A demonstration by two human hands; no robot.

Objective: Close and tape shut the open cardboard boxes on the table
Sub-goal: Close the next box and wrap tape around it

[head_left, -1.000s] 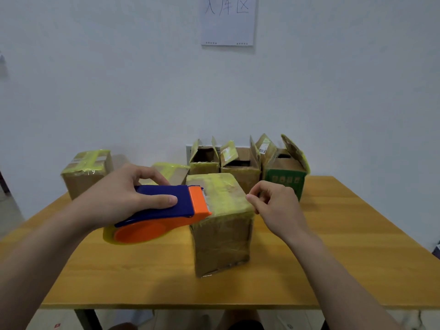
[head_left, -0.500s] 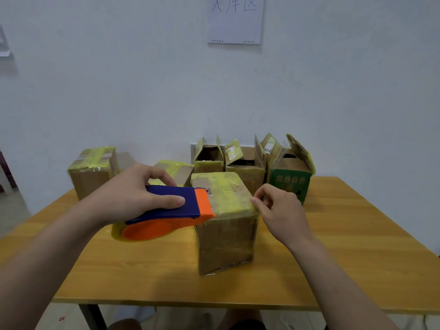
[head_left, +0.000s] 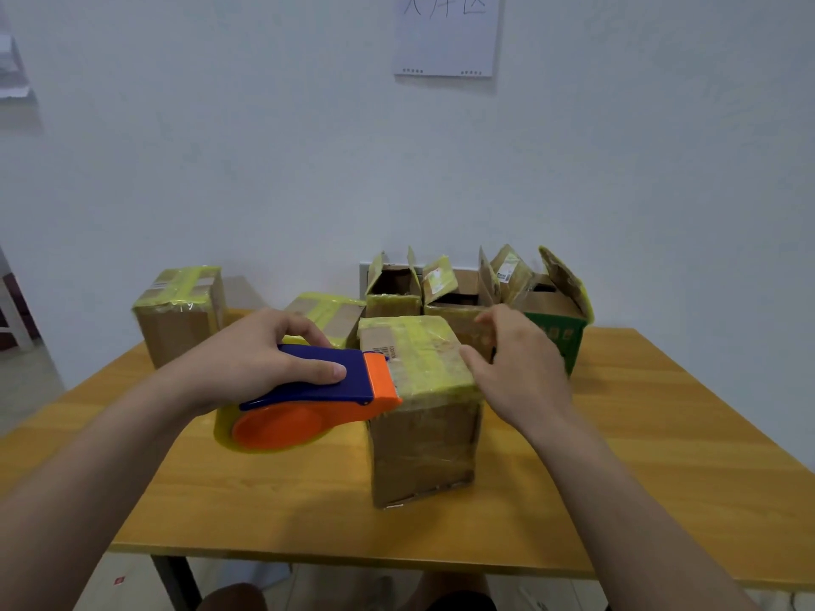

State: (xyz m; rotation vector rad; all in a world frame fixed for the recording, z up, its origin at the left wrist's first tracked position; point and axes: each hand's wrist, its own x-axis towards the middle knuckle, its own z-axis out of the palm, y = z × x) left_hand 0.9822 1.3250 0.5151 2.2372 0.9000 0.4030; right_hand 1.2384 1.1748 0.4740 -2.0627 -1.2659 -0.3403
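**Dispenser meets the taped box top**

A brown cardboard box [head_left: 421,434] stands mid-worktop [head_left: 661,456], flaps shut, its top glossy with yellow tape. The left hand [head_left: 247,359] grips a blue-and-orange plastic tape dispenser [head_left: 317,399], fingers curled round its handle, its orange nose against the box's upper left edge. The right hand [head_left: 525,368] is at the right edge, fingers loosely apart. Behind, open brown boxes [head_left: 392,288] and a green box [head_left: 573,341] stand with their flaps up.

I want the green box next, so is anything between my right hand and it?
Nothing visible does. The right hand hovers at the right edge of the taped front box, and the green box sits just behind it. The left hand holds the tape dispenser on the other side.
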